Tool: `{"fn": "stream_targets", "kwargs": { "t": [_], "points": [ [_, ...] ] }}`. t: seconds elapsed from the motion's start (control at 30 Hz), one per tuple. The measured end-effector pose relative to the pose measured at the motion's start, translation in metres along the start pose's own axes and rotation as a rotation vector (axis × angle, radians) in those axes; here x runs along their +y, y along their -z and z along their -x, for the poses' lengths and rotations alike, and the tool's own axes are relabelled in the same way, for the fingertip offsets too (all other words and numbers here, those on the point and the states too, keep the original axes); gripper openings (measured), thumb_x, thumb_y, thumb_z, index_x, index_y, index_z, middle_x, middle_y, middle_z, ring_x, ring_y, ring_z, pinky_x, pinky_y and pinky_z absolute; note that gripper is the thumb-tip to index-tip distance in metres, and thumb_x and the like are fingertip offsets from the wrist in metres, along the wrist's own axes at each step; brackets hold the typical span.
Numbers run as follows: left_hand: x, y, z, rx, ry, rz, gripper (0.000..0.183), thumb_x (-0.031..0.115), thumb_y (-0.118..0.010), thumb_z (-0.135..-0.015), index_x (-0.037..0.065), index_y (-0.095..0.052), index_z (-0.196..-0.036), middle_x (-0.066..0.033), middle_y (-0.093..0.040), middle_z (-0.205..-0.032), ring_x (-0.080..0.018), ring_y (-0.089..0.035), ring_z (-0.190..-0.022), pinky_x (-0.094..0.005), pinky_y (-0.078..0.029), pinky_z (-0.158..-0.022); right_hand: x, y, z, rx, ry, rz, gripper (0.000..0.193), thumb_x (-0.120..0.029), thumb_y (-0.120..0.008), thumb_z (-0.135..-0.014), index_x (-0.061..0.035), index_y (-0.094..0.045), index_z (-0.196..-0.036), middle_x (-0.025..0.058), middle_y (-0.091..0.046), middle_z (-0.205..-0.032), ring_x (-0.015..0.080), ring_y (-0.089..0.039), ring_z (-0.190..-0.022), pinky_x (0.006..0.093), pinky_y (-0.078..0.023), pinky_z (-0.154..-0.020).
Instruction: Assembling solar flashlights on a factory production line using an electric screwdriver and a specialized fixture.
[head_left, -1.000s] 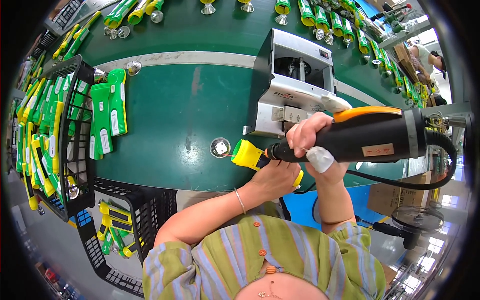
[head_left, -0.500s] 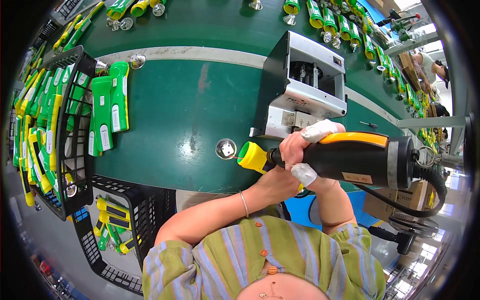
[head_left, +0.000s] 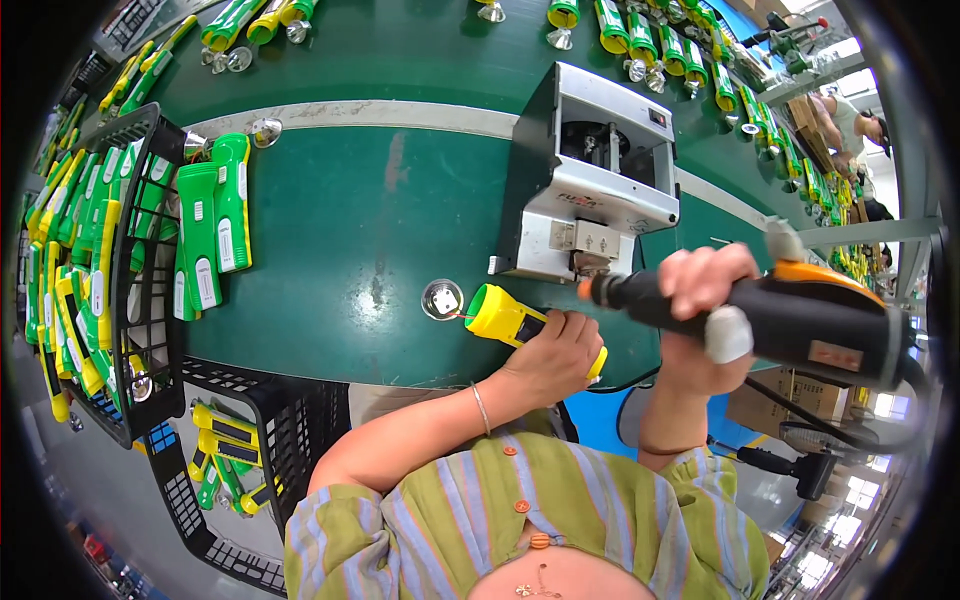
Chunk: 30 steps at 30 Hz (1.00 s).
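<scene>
So, left hand (head_left: 555,350)'s curled snugly around the torch (head_left: 493,312), open end poking out left of that grip. Just past it sits the reflector (head_left: 441,299), seemingly tethered by thin wire (head_left: 461,316). If that hand twists or drags the torch, I reckon the wire could tear loose or the reflector scuff on the bench (head_left: 320,230). Right hand (head_left: 705,283)'s wrapped around the driver (head_left: 800,325), tip (head_left: 586,290) left of its grip, by the machine (head_left: 590,235); can't tell if those 2 touch. Sloppy swing, and the machine might get knocked.
</scene>
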<state>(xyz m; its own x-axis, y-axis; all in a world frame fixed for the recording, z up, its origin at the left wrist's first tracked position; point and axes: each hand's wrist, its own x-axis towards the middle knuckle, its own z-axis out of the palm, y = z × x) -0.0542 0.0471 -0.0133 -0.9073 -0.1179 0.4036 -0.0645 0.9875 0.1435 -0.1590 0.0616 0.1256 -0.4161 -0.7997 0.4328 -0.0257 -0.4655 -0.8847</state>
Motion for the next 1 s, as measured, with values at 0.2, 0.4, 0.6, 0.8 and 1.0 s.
{"fn": "stream_targets", "kwargs": {
  "t": [0.2, 0.4, 0.6, 0.8, 1.0],
  "points": [
    [0.0, 0.0, -0.003, -0.035, 0.015, -0.029, 0.048, 0.047, -0.061, -0.066, 0.003, -0.054, -0.084, -0.0083, -0.047, -0.081, -0.0238, -0.045, -0.082, -0.0356, -0.037, -0.077, 0.001, 0.01, -0.005, 0.057, 0.038, 0.086, 0.025, -0.023, -0.064, -0.072, -0.0079, -0.045, -0.076, 0.001, -0.046, -0.067, 0.0109, -0.046, -0.062, 0.0277, -0.034, -0.065],
    [0.001, 0.004, -0.001, -0.017, 0.018, 0.002, 0.048, 0.046, -0.062, -0.066, 0.003, -0.054, -0.085, -0.0088, -0.048, -0.082, -0.0244, -0.045, -0.083, -0.0361, -0.037, -0.078, 0.005, 0.012, -0.031, -0.287, -0.164, -0.046, 0.025, -0.021, -0.068, -0.069, -0.0072, -0.047, -0.068, 0.0021, -0.046, -0.06, 0.0134, -0.046, -0.052, 0.0286, -0.036, -0.056],
    [-0.001, -0.002, -0.002, 0.01, 0.035, 0.04, 0.039, 0.04, -0.059, -0.068, 0.004, -0.056, -0.082, -0.0074, -0.048, -0.08, -0.0242, -0.046, -0.082, -0.0362, -0.037, -0.076, 0.012, 0.012, -0.038, -0.401, -0.285, -0.066, 0.033, -0.031, -0.065, -0.074, -0.0072, -0.045, -0.064, 0.0027, -0.045, -0.059, 0.0139, -0.045, -0.048, 0.0276, -0.035, -0.05],
    [-0.004, -0.014, 0.002, 0.263, 0.035, 0.234, 0.015, 0.025, -0.054, -0.068, 0.013, -0.058, -0.077, -0.0011, -0.051, -0.079, -0.0197, -0.049, -0.077, -0.0367, -0.036, -0.067, 0.004, -0.021, 0.012, -0.205, -0.189, -0.243, 0.015, -0.01, -0.067, -0.067, -0.003, -0.054, -0.066, 0.0062, -0.054, -0.059, 0.0183, -0.051, -0.054, 0.03, -0.045, -0.057],
    [0.008, 0.023, -0.021, -0.022, 0.228, -0.195, 0.012, 0.02, -0.053, -0.071, 0.012, -0.056, -0.08, -0.0022, -0.053, -0.076, -0.0193, -0.053, -0.07, -0.033, -0.042, -0.059, 0.012, -0.029, 0.021, -0.323, -0.153, -0.069, 0.046, -0.04, -0.039, -0.092, -0.0044, -0.051, -0.064, 0.0084, -0.053, -0.057, 0.022, -0.053, -0.051, 0.0353, -0.043, -0.055]
  ]
}}
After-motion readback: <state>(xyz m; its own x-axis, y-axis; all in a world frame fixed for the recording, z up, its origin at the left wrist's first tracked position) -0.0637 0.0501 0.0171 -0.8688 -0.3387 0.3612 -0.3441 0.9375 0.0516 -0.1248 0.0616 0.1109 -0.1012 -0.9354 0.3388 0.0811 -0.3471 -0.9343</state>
